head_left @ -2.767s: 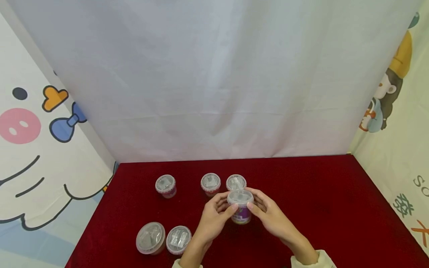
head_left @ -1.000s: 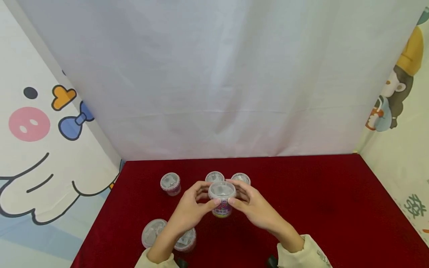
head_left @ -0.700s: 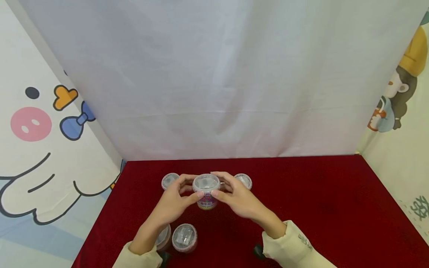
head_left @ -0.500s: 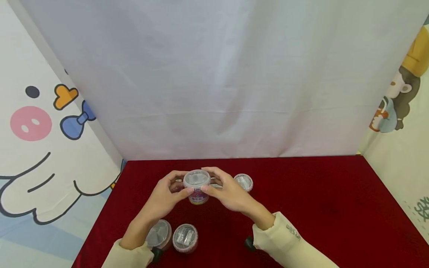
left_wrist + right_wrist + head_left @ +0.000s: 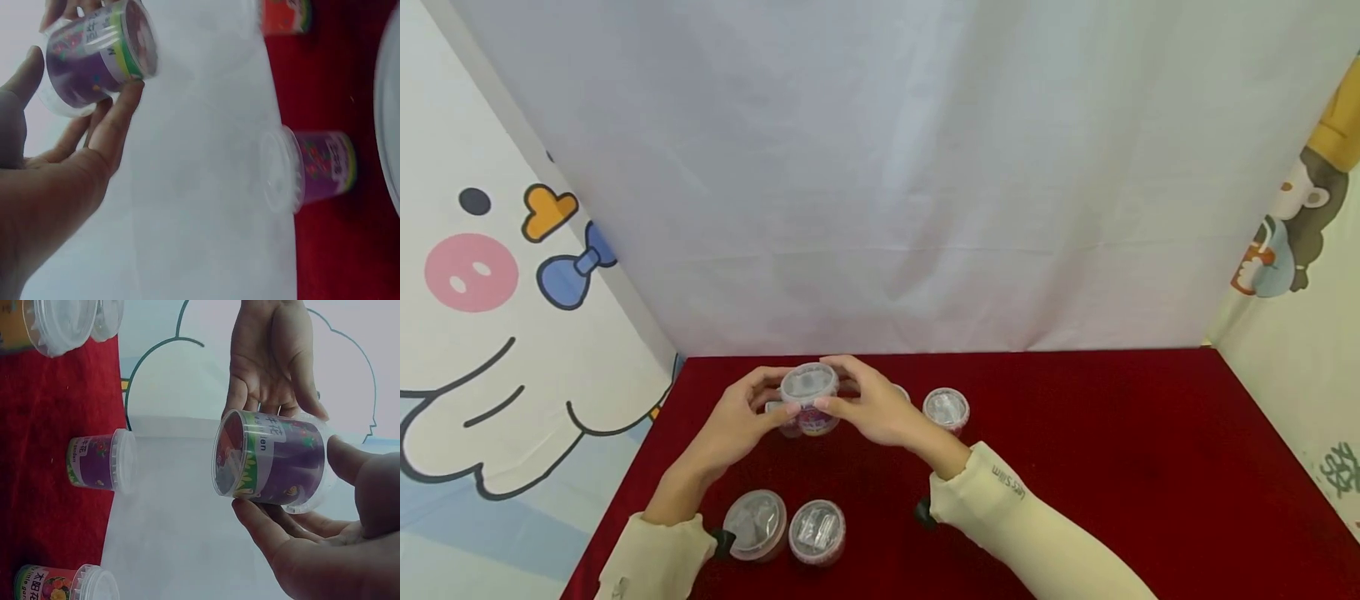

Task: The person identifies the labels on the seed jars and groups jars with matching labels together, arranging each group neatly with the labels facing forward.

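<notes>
Both hands hold a clear plastic cup with a purple label and a transparent lid, raised above the table's back left part. My left hand grips its left side, and my right hand grips its right side, thumbs at the front. In the right wrist view the raised cup shows its clear base and something inside that I cannot make out. Another purple-labelled cup stands on the table below; in the head view it is mostly hidden behind the held cup and left hand.
On the red tablecloth stand more lidded cups: one at the back, one mostly hidden behind the right hand, a wider tub and a cup at the front left. A white curtain hangs behind.
Both hands have carried the purple-labelled cup leftward and further back, from near the middle to over the back left cup. The other cups stay in place; the head view has shifted slightly.
</notes>
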The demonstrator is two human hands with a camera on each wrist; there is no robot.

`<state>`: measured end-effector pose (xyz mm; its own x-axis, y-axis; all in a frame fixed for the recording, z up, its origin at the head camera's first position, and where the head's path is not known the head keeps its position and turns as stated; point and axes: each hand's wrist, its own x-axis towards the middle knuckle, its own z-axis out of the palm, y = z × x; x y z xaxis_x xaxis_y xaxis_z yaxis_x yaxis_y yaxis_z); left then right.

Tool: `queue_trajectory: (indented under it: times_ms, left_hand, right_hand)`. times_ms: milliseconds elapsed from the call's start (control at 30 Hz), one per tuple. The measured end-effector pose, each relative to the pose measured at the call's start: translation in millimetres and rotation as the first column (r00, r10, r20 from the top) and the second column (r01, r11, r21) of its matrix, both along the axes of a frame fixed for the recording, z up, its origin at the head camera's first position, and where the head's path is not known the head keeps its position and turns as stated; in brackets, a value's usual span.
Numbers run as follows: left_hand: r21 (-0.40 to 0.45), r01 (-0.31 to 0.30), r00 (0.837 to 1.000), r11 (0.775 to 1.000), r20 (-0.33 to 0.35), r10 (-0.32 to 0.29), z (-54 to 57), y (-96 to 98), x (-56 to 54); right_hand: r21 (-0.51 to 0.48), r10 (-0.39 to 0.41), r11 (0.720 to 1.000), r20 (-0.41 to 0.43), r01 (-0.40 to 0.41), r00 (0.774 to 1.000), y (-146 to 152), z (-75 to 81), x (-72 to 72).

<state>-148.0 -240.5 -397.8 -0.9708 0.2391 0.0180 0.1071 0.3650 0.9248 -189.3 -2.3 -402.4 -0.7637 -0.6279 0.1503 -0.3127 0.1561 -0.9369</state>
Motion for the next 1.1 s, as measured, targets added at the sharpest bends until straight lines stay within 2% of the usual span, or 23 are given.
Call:
queue_trajectory:
  times_ms: [233,667,867,967,1100]
  left_hand:
    - [-0.005,0.048,0.999,0.999,-0.019,-0.048,-11.6,-12.9,-17.7]
    - [-0.089,0.133,0.991,0.987,0.0,-0.134,-26.0,-24.7,-51.9]
    - [-0.1,0.156,0.988,0.983,0.023,-0.154,-34.5,-22.7,-64.6]
    - [-0.112,0.146,0.989,0.983,0.035,-0.143,-38.0,-21.1,-69.2]
    - [-0.147,0.132,0.991,0.98,0.043,-0.127,-40.2,-19.3,-72.9]
  right_hand:
    - [0.051,-0.011,0.999,-0.024,0.012,1.0,-11,-5.1,-14.4]
    - [0.157,0.017,0.988,-0.066,-0.006,0.998,-15,-17.4,-39.3]
    - [0.203,0.018,0.979,-0.088,0.0,0.996,-15,-24.9,-48.6]
    - [0.216,0.021,0.976,-0.08,-0.003,0.997,-16,-28.7,-51.9]
    - [0.257,0.022,0.966,-0.109,0.007,0.994,-18,-34.0,-56.4]
